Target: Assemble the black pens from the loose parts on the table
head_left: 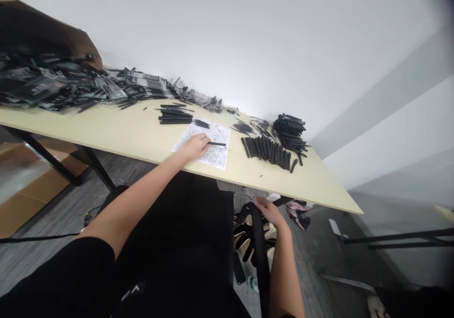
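Observation:
My left hand (197,146) rests over a scribbled white sheet (218,159) on the pale yellow table (142,138), its fingers closed on a thin black stick (217,143) that points right. Down below the table's front edge, my right hand (268,209) lies beside a black strap-like band (260,237); its fingertips are partly hidden. Short dark pieces (201,123) lie at the sheet's top edge. Left of them is a stack of black sticks (174,116). A row of black sticks (267,151) lies to the right of the sheet.
Plastic packets (53,89) are heaped at the back left before a cardboard box (81,46). A taller pile of black sticks (291,128) is at the right. Under the table are a cardboard box (39,185), a bottle (253,283) and black table legs (94,167).

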Available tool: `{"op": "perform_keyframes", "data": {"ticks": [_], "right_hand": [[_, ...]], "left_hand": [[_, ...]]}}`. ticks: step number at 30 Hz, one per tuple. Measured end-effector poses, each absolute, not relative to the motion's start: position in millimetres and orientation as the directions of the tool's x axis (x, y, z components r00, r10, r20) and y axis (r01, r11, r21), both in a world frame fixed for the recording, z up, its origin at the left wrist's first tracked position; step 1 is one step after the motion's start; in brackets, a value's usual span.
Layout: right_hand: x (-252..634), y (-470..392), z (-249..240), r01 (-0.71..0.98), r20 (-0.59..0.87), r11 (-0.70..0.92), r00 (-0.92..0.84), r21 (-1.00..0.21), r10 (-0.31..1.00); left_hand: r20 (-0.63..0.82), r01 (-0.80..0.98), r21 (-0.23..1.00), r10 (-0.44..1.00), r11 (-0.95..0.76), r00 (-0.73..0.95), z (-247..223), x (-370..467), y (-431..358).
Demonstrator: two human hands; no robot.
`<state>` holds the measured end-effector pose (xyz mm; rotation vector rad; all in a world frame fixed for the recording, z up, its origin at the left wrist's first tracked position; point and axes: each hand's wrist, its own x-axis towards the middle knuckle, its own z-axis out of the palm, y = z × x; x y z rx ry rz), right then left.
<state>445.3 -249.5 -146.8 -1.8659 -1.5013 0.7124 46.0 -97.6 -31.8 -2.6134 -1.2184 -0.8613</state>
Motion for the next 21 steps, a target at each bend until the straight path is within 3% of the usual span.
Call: {"op": "perform_keyframes", "data": {"ticks": [3,5,7,10,15,21], "right_hand": [[428.6,-268.4,-101.7,0.693,-0.089,-0.101,0.054,-0.714,0.995],[411.1,-273.2,-68.4,0.684,0.082,0.090,-0.044,-0.724,0.996],[389.9,-263.7,-38.1,0.622,0.276,0.227,-0.018,-0.749,0.961],[354.0,-223.4,-9.4,0.556,0.380,0.320,-0.008,-0.767,0.925],[288.1,-143.9,-11.6,0.409,0.386,0.322,0.084,-0.854,0.919],[251.2,-128.6,-34.8,0.583,0.405,0.357,-0.052,-0.730,0.913]], "left_hand": [[0.528,0.742,0.149,0.687,-0.654,0.499,-30.6,47.1,-99.9],[0.507,0.759,0.178,0.719,-0.626,0.475,-29.2,47.7,-102.4],[0.486,0.774,0.188,0.742,-0.605,0.462,-27.6,48.1,-104.7],[0.468,0.777,0.184,0.749,-0.601,0.468,-25.7,47.9,-106.2],[0.506,0.762,0.180,0.723,-0.622,0.471,-27.7,46.5,-104.1],[0.520,0.743,0.134,0.685,-0.656,0.511,-32.8,45.3,-102.6]]}}
